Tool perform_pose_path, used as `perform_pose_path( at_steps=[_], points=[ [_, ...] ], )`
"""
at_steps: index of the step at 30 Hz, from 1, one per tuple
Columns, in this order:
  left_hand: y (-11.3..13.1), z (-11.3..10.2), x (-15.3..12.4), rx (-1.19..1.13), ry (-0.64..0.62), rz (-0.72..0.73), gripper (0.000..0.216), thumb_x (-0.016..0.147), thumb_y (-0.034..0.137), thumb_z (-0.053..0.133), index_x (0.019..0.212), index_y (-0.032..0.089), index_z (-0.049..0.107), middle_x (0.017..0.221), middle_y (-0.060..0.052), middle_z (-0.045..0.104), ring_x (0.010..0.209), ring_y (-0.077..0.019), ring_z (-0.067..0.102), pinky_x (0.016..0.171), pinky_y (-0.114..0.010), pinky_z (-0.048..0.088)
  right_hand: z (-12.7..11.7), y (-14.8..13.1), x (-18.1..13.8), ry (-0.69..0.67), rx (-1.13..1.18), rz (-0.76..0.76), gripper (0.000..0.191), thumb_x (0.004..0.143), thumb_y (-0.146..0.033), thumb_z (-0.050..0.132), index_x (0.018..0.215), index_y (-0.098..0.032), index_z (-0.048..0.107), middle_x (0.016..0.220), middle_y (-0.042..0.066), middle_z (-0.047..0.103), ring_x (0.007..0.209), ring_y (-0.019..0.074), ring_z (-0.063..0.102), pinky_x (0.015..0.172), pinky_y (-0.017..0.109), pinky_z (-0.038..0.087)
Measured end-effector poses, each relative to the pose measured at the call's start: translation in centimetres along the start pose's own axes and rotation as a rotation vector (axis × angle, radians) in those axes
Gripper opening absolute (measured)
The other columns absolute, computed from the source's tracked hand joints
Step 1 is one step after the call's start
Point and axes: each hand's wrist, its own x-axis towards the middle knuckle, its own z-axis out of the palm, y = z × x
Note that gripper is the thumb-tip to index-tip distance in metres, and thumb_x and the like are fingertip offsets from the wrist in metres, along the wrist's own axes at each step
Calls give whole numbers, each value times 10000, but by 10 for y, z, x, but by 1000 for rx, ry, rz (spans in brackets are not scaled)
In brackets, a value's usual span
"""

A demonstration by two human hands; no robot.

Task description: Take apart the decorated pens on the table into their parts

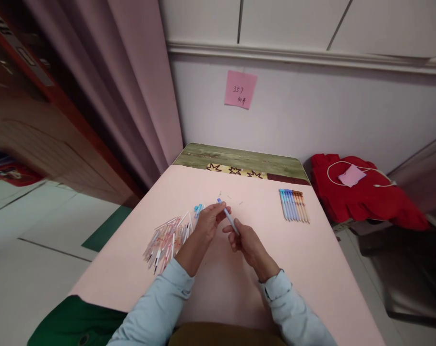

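Lots of thin pen parts [167, 240] lie in a messy heap on the left side of the pale pink surface [311, 269]. Some point one way and some another. Next to them, close by the left hand, are a few short blue bits [198, 209].

Then comes the left hand [209, 221]. Its fingers are pinched on a blue pen [228, 216], near the darker blue end. The pen is up over the middle of the surface, on a slant. A few tiny clear bits [240, 202] lie just past it. On the wall behind is a pink note [240, 90] with writing on it.

The right hand [250, 242] has the low end of the same pen, with its fingers curled in close around it.

Over to the right, a neat row of pens [294, 205] lies side by side, with blue tops first, then brown ones. Past the edge is a red cloth [387, 206], with a white cord [383, 184] and a small pink paper [352, 176] on it.
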Motion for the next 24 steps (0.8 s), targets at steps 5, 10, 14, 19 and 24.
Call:
perform_pose_path(
  at_steps=[5,10,14,19,24],
  points=[
    [-1,1,1,-38,4,24,213,666,282,826,736,134,691,761,-59,708,743,-161,672,830,-325,515,1,5,2,161,39,-155,462,611,-495,863,853,-182,625,701,-14,616,578,97,546,543,227,407],
    [0,4,0,-9,6,21,217,672,288,820,732,123,692,767,-72,712,767,-172,676,849,-332,512,1,7,5,101,62,-13,571,822,-700,552,785,-140,658,555,-9,531,425,80,404,427,237,280],
    [-1,5,0,-30,17,36,224,664,289,824,742,122,696,773,-70,708,772,-172,672,850,-333,511,0,9,4,199,99,-155,452,611,-486,862,838,-172,630,668,-26,593,539,84,509,500,208,368],
    [-1,6,-1,-7,3,17,230,665,297,824,734,120,695,775,-82,711,765,-175,668,851,-340,506,-2,9,6,131,130,-6,563,787,-701,609,823,-142,661,594,2,570,458,85,457,445,222,319],
    [-1,6,0,-9,17,35,238,653,304,831,736,120,704,772,-76,709,782,-182,674,852,-341,508,-3,10,6,182,114,-110,429,642,-504,839,816,-163,645,667,-16,596,520,75,488,489,203,354]
  ],
)
